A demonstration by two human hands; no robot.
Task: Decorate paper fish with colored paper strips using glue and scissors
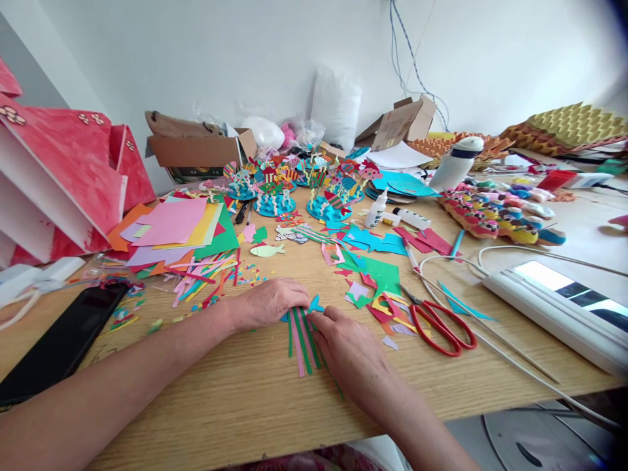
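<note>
Pink and green paper strips lie side by side in front of me, their loose ends fanned toward the table's front edge. Under their far ends shows a blue paper cutout, with a fish-like tail sticking out to the right. My left hand has its fingers curled together over the far ends of the strips. From the right, my right hand bends its fingers onto the strips' right side, close to the blue tail. Both sets of fingertips are partly hidden.
Red-handled scissors lie right among paper scraps. A pale green paper fish and a glue bottle stand farther back. Coloured sheets and a black phone are left. A white power strip with cable lies right.
</note>
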